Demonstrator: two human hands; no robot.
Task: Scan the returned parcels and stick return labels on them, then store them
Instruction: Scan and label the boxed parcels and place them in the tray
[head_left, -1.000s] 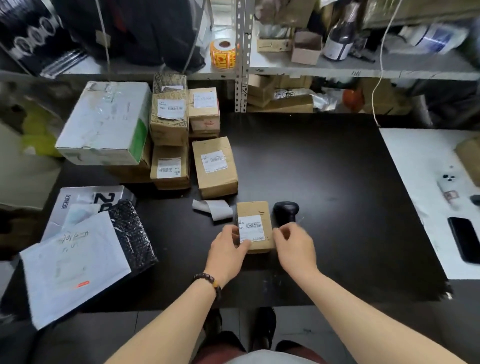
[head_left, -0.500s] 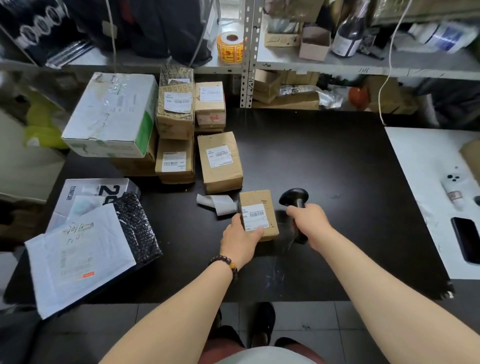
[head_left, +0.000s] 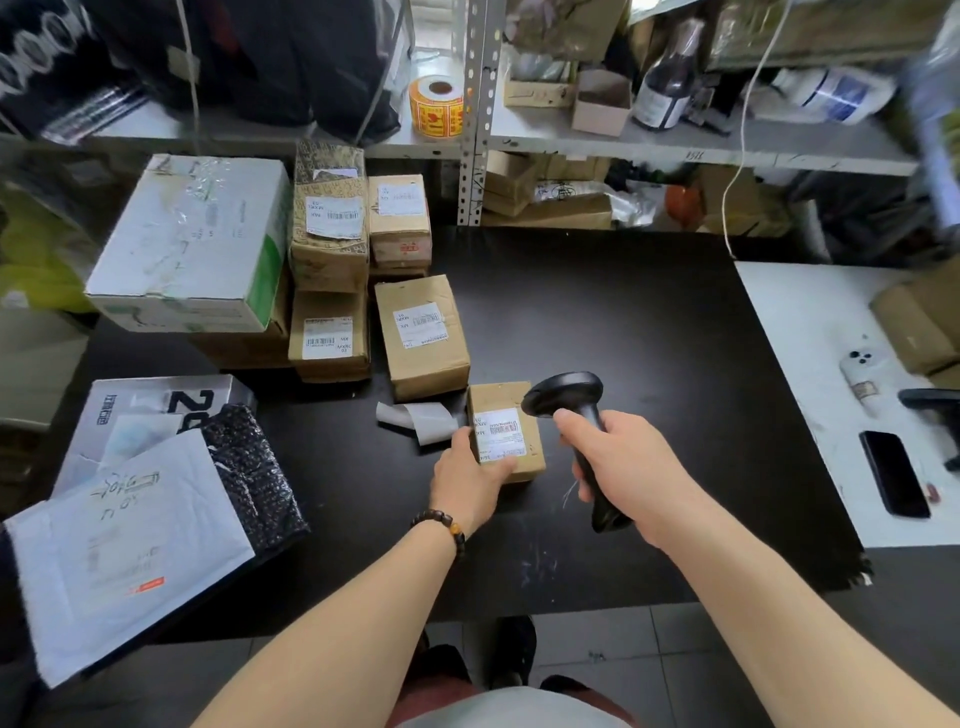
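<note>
Soft, even light here, a faint sheen on the black table (head_left: 597, 322); edges bow outward, upper-right corner smears into blur.

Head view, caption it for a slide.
Left hand grips a small parcel while the right hand holds a scanner over it.

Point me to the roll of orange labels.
Head view, top centre: the roll of orange labels stands on the grey shelf, just left of the perforated metal post, above the stacked boxes.

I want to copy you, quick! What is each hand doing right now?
Left hand: holding the small brown cardboard parcel with a white label.
Right hand: gripping the black handheld barcode scanner.
</note>
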